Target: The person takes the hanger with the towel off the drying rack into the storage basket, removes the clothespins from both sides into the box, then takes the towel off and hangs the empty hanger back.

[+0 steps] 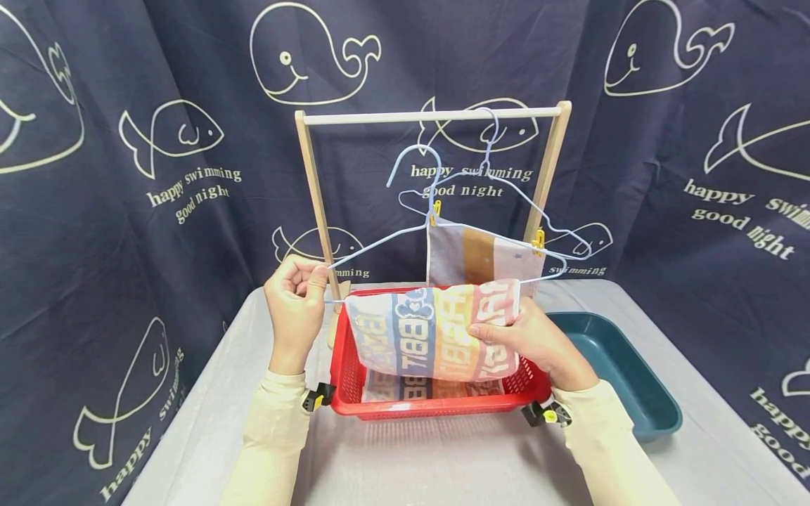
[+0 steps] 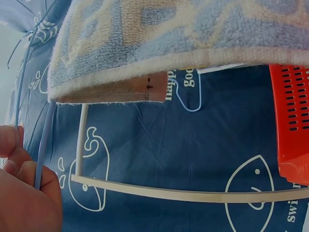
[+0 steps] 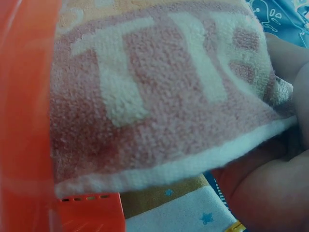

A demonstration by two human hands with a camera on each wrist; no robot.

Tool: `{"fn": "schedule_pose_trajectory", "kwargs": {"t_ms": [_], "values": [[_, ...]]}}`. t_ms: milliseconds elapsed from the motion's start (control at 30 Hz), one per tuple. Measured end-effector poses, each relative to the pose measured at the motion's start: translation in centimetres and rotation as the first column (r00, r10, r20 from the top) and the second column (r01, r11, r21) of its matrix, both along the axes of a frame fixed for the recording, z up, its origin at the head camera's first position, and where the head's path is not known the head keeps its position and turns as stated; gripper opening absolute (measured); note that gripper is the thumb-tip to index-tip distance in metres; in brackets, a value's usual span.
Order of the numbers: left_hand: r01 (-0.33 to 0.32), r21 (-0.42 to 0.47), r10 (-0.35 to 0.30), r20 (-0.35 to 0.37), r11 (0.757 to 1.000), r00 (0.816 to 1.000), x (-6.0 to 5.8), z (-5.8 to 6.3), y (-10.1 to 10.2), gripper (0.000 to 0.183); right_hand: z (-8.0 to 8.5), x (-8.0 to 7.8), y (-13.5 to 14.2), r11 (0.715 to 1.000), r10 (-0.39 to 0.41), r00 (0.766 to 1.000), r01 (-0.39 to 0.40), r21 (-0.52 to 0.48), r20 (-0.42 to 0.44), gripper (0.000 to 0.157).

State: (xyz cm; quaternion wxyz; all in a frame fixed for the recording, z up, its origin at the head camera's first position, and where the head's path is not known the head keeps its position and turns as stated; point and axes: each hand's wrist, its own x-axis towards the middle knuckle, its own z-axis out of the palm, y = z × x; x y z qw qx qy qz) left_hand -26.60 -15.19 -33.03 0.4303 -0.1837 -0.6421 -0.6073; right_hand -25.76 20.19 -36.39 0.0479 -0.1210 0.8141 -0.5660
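Note:
My left hand (image 1: 297, 299) pinches the left end of a light blue clothes hanger (image 1: 380, 244), its hook upward. A striped terry towel (image 1: 414, 344) with letters hangs folded over the hanger's lower bar, above a red basket (image 1: 443, 406). At the towel's right side my right hand (image 1: 549, 344) pinches its pink part, thumb on the front; the right wrist view shows the towel's pink, white-edged part (image 3: 145, 145) close up between thumb and fingers. Beneath the towel front, more striped cloth (image 1: 436, 388) shows; whether it is the same towel I cannot tell.
Behind stands a wooden rack with a white rail (image 1: 392, 117). From it hangs another blue hanger (image 1: 515, 188) bearing a cloth (image 1: 477, 251) held by yellow clips (image 1: 538, 241). A teal tray (image 1: 633, 372) lies right of the basket, on the pale tabletop (image 1: 405, 464).

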Motion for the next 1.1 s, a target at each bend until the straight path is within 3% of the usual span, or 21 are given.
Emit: {"fn": "schedule_pose_trajectory", "kwargs": {"t_ms": [600, 1100], "values": [[-0.005, -0.009, 0.005, 0.008, 1.000, 1.000, -0.08, -0.02, -0.04, 0.005, -0.06, -0.08, -0.02, 1.000, 0.022, 0.999, -0.022, 0.022, 0.029, 0.054], [-0.002, 0.012, 0.002, 0.010, 1.000, 1.000, -0.02, 0.17, -0.27, 0.005, -0.47, -0.32, -0.07, 0.999, 0.036, 0.999, -0.035, 0.032, -0.018, 0.051]]}}
